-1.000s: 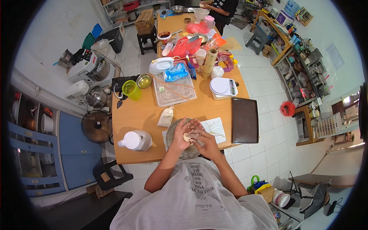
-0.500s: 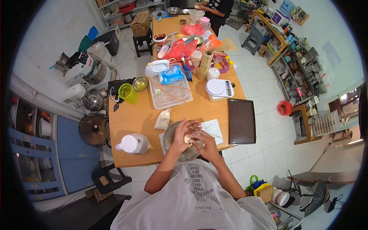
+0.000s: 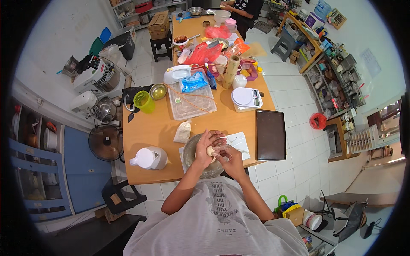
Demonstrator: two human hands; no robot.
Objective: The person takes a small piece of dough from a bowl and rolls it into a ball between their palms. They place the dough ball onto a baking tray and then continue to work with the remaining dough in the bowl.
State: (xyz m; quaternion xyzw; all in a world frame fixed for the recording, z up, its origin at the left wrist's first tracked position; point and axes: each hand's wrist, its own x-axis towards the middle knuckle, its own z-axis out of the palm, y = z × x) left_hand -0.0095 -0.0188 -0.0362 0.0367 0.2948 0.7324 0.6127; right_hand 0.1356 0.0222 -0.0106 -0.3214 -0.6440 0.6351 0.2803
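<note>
At table's [image 3: 145,126] near edge, bowl [image 3: 212,172] stands between jug [image 3: 149,158] left and baking tray [image 3: 270,135] right, kitchen scale [image 3: 247,99] farther back

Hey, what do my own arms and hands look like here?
Your left hand and right hand are ungloved, with no watch or bracelet visible. Your forearms are bare below the loose, short sleeves of a light grey shirt.

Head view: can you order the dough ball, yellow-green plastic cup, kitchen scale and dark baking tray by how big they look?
1. Dark baking tray
2. Kitchen scale
3. Yellow-green plastic cup
4. Dough ball, clearly smallest
</note>
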